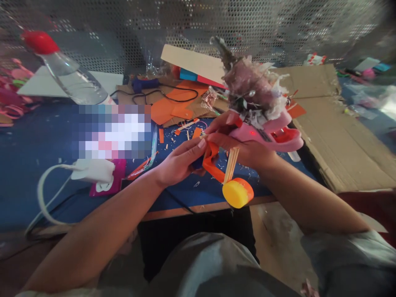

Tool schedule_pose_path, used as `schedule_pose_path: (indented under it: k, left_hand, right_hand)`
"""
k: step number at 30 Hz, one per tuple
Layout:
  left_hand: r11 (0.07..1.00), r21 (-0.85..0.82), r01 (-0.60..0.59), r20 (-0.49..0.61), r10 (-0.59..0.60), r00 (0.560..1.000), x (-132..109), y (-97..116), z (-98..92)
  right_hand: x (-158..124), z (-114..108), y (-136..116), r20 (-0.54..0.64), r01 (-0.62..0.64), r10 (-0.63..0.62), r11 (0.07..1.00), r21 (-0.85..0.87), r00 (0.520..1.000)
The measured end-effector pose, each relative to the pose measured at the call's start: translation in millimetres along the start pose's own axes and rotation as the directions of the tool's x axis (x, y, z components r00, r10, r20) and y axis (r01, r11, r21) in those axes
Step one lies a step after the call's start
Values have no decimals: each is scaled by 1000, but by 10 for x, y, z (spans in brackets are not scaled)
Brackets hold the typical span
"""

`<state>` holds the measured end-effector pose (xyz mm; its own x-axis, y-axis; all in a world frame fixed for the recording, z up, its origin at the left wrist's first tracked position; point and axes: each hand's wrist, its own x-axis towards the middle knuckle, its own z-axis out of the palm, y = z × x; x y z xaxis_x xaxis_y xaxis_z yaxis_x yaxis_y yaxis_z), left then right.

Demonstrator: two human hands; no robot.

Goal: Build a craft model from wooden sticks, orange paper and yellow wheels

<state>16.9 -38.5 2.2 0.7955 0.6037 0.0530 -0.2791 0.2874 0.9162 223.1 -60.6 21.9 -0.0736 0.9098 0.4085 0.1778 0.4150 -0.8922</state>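
Note:
My left hand [182, 161] pinches an orange strip [213, 165] between thumb and fingers, above the blue table. The strip bends down to a round yellow and orange cap-like piece [238, 193], with a few thin wooden sticks [231, 165] standing at its edge. My right hand [247, 150] is closed around a pink hot glue gun [269, 134], its red light lit and its nozzle tilted up and away. Ragged, dirty glue clumps [247, 86] cover the gun's front. The right fingertips meet the left ones at the strip; their exact contact is partly hidden.
A clear bottle with a red cap [41, 42] leans at left. A white charger [93, 171] sits in a magenta socket block [119, 181]. Orange sheets [173, 103], a black cord [182, 101] and scraps lie behind my hands. Cardboard [349, 140] covers the right side.

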Motion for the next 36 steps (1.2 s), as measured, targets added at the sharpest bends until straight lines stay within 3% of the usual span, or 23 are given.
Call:
schedule_pose_path:
  k: [6, 10, 14, 17, 25, 29, 36]
  left_hand:
    - [990, 124, -74, 50, 68, 996, -15, 24, 12]
    - [977, 183, -106, 56, 98, 994, -24, -17, -27]
    - [981, 169, -95, 69, 84, 994, -30, 9, -17]
    - [988, 122, -92, 101, 80, 992, -28, 38, -4]
    - [985, 45, -168, 149, 160, 976, -2, 34, 11]
    - [987, 15, -162, 133, 158, 978, 1, 73, 30]
    - [993, -2, -119, 122, 118, 986, -14, 78, 26]
  right_hand:
    - [-30, 10, 18, -23, 153, -153, 988, 7, 988]
    - [-45, 11, 29, -28, 147, -146, 989, 8, 989]
    - [-10, 34, -44, 52, 189, -193, 980, 65, 980]
    - [10, 48, -108, 40, 260, -270, 951, 170, 962]
    - [37, 48, -94, -108, 276, -258, 934, 226, 960]
    - [70, 35, -72, -97, 308, -292, 912, 270, 951]
    - [60, 26, -114, -42, 177, -172, 943, 283, 984]
